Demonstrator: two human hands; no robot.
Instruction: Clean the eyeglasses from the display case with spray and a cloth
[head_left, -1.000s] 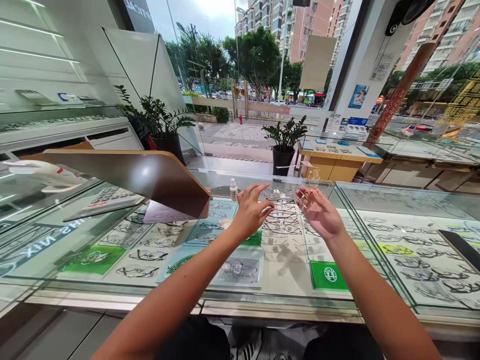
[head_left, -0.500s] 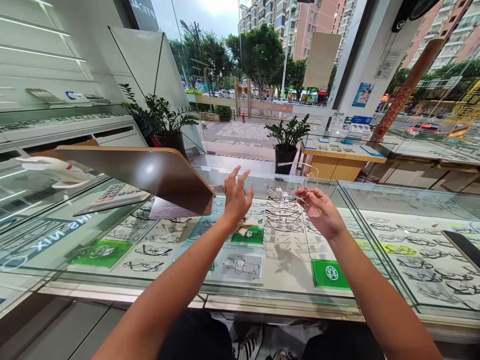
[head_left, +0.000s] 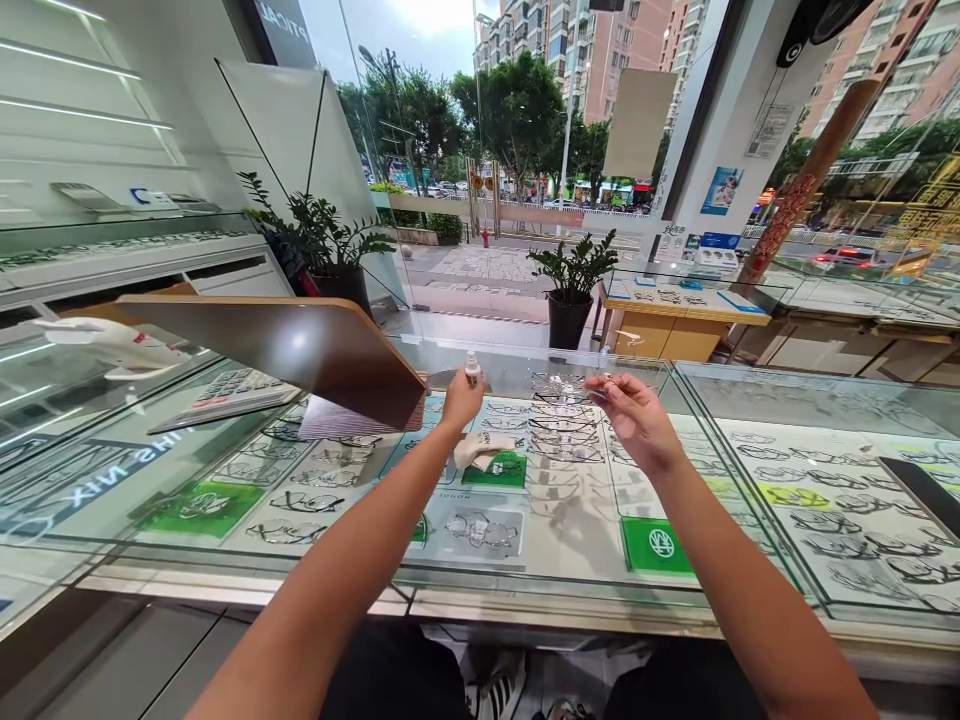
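Observation:
My left hand point(head_left: 463, 399) is closed round a small bottle with a white nozzle point(head_left: 472, 366), whose lower part is hidden by the fingers. My right hand point(head_left: 631, 412) pinches a pair of thin-framed eyeglasses point(head_left: 598, 382) above the counter; much of the frame is hard to make out. Just below my left hand, a crumpled beige cloth point(head_left: 475, 450) lies on the glass. Between the hands, a column of several eyeglasses point(head_left: 564, 424) is lined up on the counter.
A tilted brown board point(head_left: 300, 345) stands left of my left hand, near a calculator point(head_left: 232, 388) and a white handheld scanner point(head_left: 112, 343). The glass showcase point(head_left: 570, 582) holds rows of frames. A dark phone point(head_left: 921, 492) lies at the right. A potted plant point(head_left: 571, 270) stands beyond the counter.
My left hand, open and spread before, is now closed round the small bottle. In my right hand the eyeglasses have turned and dropped lower; that hand stays nearly in place.

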